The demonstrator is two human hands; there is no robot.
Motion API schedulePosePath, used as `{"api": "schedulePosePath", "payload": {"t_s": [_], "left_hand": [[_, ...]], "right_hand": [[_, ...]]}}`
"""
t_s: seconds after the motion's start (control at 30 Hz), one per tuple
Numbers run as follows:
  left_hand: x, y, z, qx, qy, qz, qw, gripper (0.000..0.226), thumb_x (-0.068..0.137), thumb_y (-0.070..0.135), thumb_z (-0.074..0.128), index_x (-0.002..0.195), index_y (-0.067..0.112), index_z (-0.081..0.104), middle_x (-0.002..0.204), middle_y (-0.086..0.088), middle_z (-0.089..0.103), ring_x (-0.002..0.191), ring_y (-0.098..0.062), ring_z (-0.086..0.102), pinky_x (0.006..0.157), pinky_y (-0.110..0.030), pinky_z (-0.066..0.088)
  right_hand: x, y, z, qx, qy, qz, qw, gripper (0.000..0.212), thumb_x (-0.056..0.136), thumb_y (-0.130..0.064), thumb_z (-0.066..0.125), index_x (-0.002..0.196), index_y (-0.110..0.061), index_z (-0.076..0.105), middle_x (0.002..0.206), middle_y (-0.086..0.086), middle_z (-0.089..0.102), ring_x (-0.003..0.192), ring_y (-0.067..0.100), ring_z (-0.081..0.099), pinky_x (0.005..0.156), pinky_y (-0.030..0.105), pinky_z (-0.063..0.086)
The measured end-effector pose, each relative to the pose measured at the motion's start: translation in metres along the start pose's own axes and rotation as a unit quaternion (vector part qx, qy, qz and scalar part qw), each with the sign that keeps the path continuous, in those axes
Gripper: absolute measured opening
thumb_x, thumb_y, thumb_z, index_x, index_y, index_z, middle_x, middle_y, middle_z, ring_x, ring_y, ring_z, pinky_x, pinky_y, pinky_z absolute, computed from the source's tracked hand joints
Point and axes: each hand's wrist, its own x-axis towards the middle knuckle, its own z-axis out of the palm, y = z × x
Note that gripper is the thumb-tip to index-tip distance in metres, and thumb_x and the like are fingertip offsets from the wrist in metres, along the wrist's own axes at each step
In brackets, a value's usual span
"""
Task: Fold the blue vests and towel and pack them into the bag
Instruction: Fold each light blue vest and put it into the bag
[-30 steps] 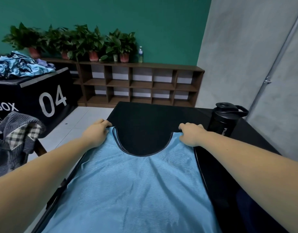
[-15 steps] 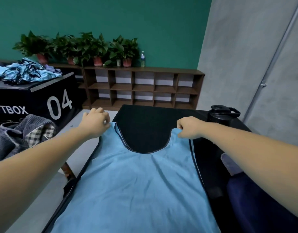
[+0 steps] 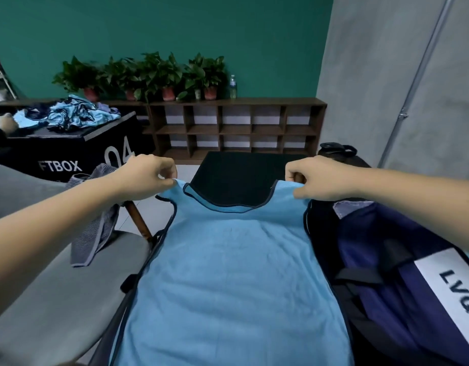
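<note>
Now, the light blue mesh vest with dark navy trim [image 3: 228, 273] is lying lengthwise on the black table top [image 3: 233, 173], its hem running toward the camera and its neckline facing the far end.

- The left hand [image 3: 149, 178] is pinching the left shoulder strap between the thumb and curled fingers.
- The right hand [image 3: 318, 180] is gripping the right shoulder strap the same way. Both straps are being held just above the table, while the body of the vest is resting flat.
- The navy blue fabric bag [image 3: 386, 260] is sitting just beside the vest's right edge, showing a white label [image 3: 450, 286] lettered "LVQ". The rest of the lettering is running out of view.
- A grey striped cloth [image 3: 96, 233] is hanging over a wooden chair frame to the left of the table, under the left forearm.
- A crumpled pile of blue garments [image 3: 77, 114] is lying on a black box marked "04" [image 3: 69, 151], well apart at far left.
- A brown wooden cubby shelf [image 3: 233, 128] is standing against the green wall, carrying potted green plants [image 3: 149, 75] and a clear plastic bottle [image 3: 232, 87].
- A black bottle lid [image 3: 336, 149] is peeking up behind the right hand.
</note>
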Motion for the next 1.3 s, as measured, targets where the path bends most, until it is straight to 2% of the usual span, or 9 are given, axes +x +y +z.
{"api": "schedulePosePath", "payload": {"t_s": [0.17, 0.3, 0.43, 0.5, 0.67, 0.83, 0.97, 1.1, 1.3], "left_hand": [[-0.066, 0.023, -0.013, -0.018, -0.039, 0.033, 0.999, 0.014, 0.097, 0.028, 0.072, 0.086, 0.031, 0.066, 0.086, 0.014, 0.071, 0.082, 0.012, 0.058, 0.067, -0.020, 0.037], [-0.114, 0.033, -0.017, -0.005, -0.066, 0.060, 0.996, 0.017, 0.096, 0.030, 0.074, 0.085, 0.038, 0.065, 0.085, 0.018, 0.070, 0.086, 0.006, 0.061, 0.067, -0.021, 0.039], [-0.157, 0.044, -0.015, -0.015, -0.071, 0.092, 0.993, 0.015, 0.093, 0.029, 0.076, 0.088, 0.038, 0.066, 0.086, 0.020, 0.068, 0.088, 0.006, 0.061, 0.069, -0.011, 0.041], [-0.174, 0.047, -0.010, -0.014, -0.082, 0.114, 0.990, 0.019, 0.090, 0.028, 0.077, 0.087, 0.041, 0.064, 0.092, 0.027, 0.066, 0.091, 0.004, 0.061, 0.074, -0.013, 0.043], [-0.207, 0.044, 0.011, 0.005, -0.113, 0.157, 0.981, 0.024, 0.088, 0.034, 0.080, 0.087, 0.046, 0.059, 0.089, 0.022, 0.063, 0.093, -0.003, 0.062, 0.083, -0.024, 0.048], [-0.232, 0.038, 0.038, -0.006, -0.148, 0.191, 0.970, 0.015, 0.087, 0.050, 0.070, 0.090, 0.052, 0.056, 0.093, 0.030, 0.063, 0.093, 0.003, 0.059, 0.085, -0.030, 0.049], [-0.245, 0.035, 0.053, -0.040, -0.183, 0.188, 0.964, 0.015, 0.084, 0.043, 0.074, 0.087, 0.049, 0.060, 0.091, 0.028, 0.064, 0.092, 0.000, 0.060, 0.080, -0.018, 0.044], [-0.253, 0.032, 0.069, -0.072, -0.214, 0.176, 0.958, 0.018, 0.084, 0.037, 0.079, 0.084, 0.044, 0.062, 0.086, 0.022, 0.064, 0.088, -0.006, 0.063, 0.075, -0.020, 0.050], [-0.261, 0.035, 0.075, -0.106, -0.233, 0.166, 0.952, 0.019, 0.082, 0.029, 0.078, 0.083, 0.040, 0.062, 0.087, 0.017, 0.061, 0.083, -0.008, 0.061, 0.072, -0.017, 0.047]], "right_hand": [[-0.064, -0.030, 0.008, 0.020, -0.008, -0.025, 0.999, 0.017, 0.084, -0.018, 0.070, 0.088, -0.032, 0.061, 0.083, -0.013, 0.070, 0.074, 0.006, 0.063, 0.062, 0.029, 0.053], [-0.106, -0.046, 0.024, 0.026, -0.021, -0.055, 0.998, 0.017, 0.082, -0.019, 0.067, 0.087, -0.033, 0.058, 0.083, -0.016, 0.069, 0.073, 0.010, 0.064, 0.064, 0.036, 0.055], [-0.142, -0.057, 0.044, 0.023, -0.041, -0.099, 0.994, 0.021, 0.081, -0.019, 0.066, 0.085, -0.031, 0.050, 0.084, -0.013, 0.062, 0.073, 0.013, 0.056, 0.061, 0.030, 0.046], [-0.157, -0.062, 0.054, 0.012, -0.055, -0.113, 0.992, 0.023, 0.081, -0.021, 0.064, 0.084, -0.034, 0.045, 0.080, -0.009, 0.058, 0.075, 0.015, 0.054, 0.064, 0.033, 0.046], [-0.187, -0.065, 0.078, 0.009, -0.100, -0.118, 0.988, 0.018, 0.082, -0.031, 0.057, 0.090, -0.036, 0.042, 0.087, -0.014, 0.055, 0.084, 0.011, 0.056, 0.074, 0.037, 0.049], [-0.213, -0.064, 0.104, -0.027, -0.132, -0.142, 0.981, 0.018, 0.088, -0.029, 0.050, 0.097, -0.038, 0.037, 0.100, -0.016, 0.046, 0.093, 0.009, 0.050, 0.083, 0.034, 0.047], [-0.230, -0.063, 0.122, -0.043, -0.145, -0.151, 0.977, 0.020, 0.091, -0.028, 0.046, 0.098, -0.041, 0.033, 0.103, -0.016, 0.040, 0.092, 0.008, 0.041, 0.085, 0.030, 0.043], [-0.239, -0.063, 0.135, -0.036, -0.158, -0.176, 0.971, 0.028, 0.089, -0.022, 0.044, 0.099, -0.044, 0.030, 0.102, -0.020, 0.036, 0.090, 0.003, 0.030, 0.083, 0.020, 0.031], [-0.241, -0.059, 0.134, -0.019, -0.184, -0.192, 0.964, 0.022, 0.091, -0.029, 0.043, 0.107, -0.044, 0.038, 0.108, -0.021, 0.040, 0.099, 0.002, 0.040, 0.093, 0.017, 0.035]]}}
